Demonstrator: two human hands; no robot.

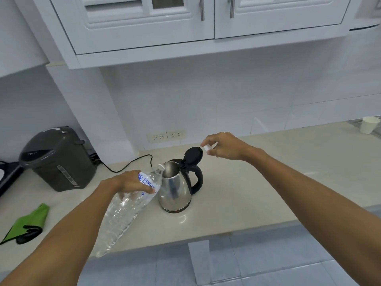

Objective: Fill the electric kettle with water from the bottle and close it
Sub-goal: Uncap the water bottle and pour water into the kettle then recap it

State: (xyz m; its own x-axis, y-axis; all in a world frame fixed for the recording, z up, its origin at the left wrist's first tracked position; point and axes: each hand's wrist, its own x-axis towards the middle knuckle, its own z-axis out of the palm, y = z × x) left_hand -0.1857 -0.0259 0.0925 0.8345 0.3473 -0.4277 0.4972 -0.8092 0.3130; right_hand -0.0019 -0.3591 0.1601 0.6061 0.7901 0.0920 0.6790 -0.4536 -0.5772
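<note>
Right now, from the head camera, I see the stainless-steel electric kettle with a black handle (pixel 175 188) standing upright near the front middle of the pale stone countertop (pixel 257 186), its round black hinged lid (pixel 193 155) flipped up and open. My left hand (pixel 129 181) has its fingers wrapped around the upper part of the clear plastic water bottle with a blue-and-white label (pixel 127 209), which is tilted steeply, its uncapped white neck resting at the kettle's open rim. The bottle looks largely full of water; I cannot tell how much is inside the kettle. My right hand (pixel 222 145) hovers just behind the raised lid, fingertips pinched on the small white bottle cap (pixel 207 148). A dark grey electric water dispenser (pixel 57 159) sits to the left, a white paper cup (pixel 370 124) far right.
</note>
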